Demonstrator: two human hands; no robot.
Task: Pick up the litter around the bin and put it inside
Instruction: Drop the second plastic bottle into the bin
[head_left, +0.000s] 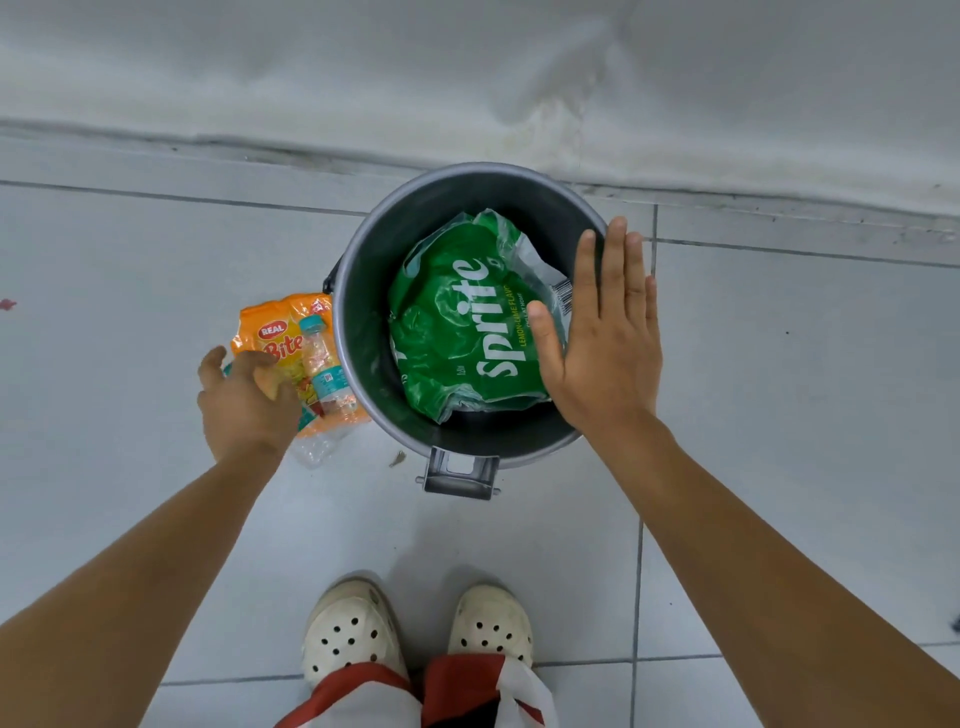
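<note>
A round grey bin stands on the tiled floor by the wall. A crumpled green Sprite wrapper lies inside it. My right hand hovers flat over the bin's right rim, fingers spread and holding nothing. Left of the bin an orange snack packet lies on the floor, with a small clear plastic bottle with a teal cap resting on top of it. My left hand reaches down onto the packet's left edge, fingers curled over it. A clear plastic scrap pokes out below the packet.
The bin's pedal points toward my feet in white clogs. The wall's base runs just behind the bin. A small brown scrap lies near the pedal, and a red speck at the far left.
</note>
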